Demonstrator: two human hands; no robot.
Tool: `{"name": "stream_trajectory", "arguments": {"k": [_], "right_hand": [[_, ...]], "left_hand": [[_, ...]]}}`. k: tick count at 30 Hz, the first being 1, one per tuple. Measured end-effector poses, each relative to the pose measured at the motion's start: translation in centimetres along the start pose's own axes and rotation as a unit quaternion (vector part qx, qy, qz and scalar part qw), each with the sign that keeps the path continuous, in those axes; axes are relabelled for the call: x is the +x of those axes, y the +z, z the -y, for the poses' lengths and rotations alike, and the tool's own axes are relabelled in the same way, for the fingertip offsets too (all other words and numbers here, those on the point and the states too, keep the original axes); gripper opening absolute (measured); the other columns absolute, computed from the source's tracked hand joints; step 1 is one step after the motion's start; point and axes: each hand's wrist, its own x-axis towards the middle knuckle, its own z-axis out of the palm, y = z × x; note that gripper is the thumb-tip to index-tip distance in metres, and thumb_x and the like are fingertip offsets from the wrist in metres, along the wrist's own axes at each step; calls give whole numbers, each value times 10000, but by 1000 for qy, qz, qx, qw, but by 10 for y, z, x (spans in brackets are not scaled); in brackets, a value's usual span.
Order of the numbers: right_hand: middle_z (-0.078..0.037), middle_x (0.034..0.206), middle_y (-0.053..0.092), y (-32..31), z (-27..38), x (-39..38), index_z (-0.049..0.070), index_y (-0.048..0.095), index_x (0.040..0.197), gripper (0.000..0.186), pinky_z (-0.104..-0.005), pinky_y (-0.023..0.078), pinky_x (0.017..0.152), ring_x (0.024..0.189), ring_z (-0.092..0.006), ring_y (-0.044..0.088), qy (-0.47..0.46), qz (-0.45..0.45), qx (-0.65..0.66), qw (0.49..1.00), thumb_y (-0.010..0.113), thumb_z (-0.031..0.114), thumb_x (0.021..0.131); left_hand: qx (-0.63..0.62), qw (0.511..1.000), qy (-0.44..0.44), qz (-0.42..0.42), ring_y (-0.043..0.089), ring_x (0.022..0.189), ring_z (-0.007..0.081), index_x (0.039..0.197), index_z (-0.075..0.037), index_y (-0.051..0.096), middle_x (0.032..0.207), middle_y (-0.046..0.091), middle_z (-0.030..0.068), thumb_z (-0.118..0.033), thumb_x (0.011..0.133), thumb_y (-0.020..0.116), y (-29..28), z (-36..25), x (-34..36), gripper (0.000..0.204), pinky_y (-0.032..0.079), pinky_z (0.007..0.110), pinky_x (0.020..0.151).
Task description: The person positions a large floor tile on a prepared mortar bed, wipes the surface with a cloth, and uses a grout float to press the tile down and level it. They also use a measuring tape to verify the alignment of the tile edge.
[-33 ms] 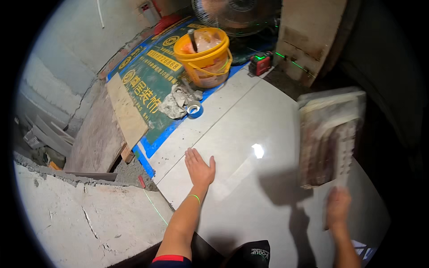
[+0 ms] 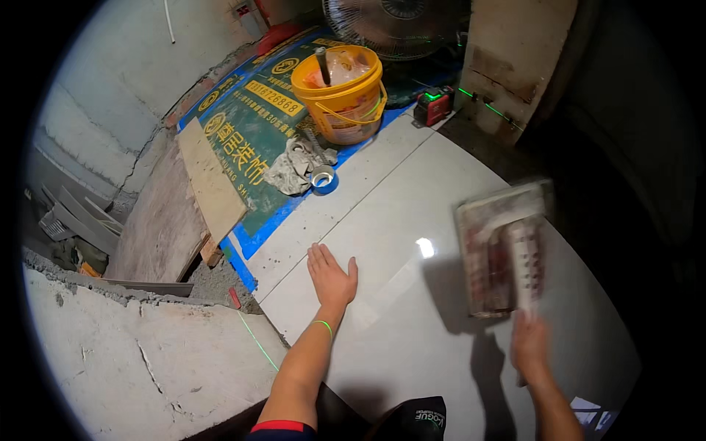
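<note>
A large pale floor tile [image 2: 412, 316] lies below me, with a reflection shining near its middle. My left hand [image 2: 332, 276] rests flat on this tile, fingers out beside the joint with the narrower tile strip [image 2: 371, 169]. A green laser line crosses my left wrist. My right hand [image 2: 531, 344] is wrapped round the handle of a rectangular tiling float [image 2: 504, 253], its face stained and mortar-smeared. The float is blurred and casts a shadow on the tile to its left; whether it touches the tile cannot be told.
Beyond the tiles stand a yellow bucket [image 2: 342, 103] with a tool handle in it and a red laser level [image 2: 434, 106]. Blue tape [image 2: 323, 180] and a crumpled rag [image 2: 294, 165] lie near green sheeting [image 2: 254, 88]. A fan [image 2: 401, 26] is behind; a concrete ledge [image 2: 147, 353] borders the left.
My right hand and the tiling float have moved left across the tile. My left hand stays flat in its place; the whole view has shifted slightly.
</note>
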Motion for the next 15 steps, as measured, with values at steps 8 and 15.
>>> {"name": "stream_trajectory", "arguments": {"k": [8,15], "right_hand": [[-29,586,467,5,67,48,44,544,764,560,-318,386,401,434,-122,436,93,295,246,919,464,547,997],[-6,527,443,-17,62,-19,48,505,775,462,-268,347,407,429,-94,422,-64,13,223,973,358,374,1067]], "left_hand": [[-48,997,-32,42,176,1465,436,1439,156,288,1537,246,324,-453,916,557,-21,-3,10,847,135,492,1208],[-37,998,-44,29,194,1453,442,1442,157,269,1535,245,325,-426,933,549,-7,1,6,824,143,483,1206]]}}
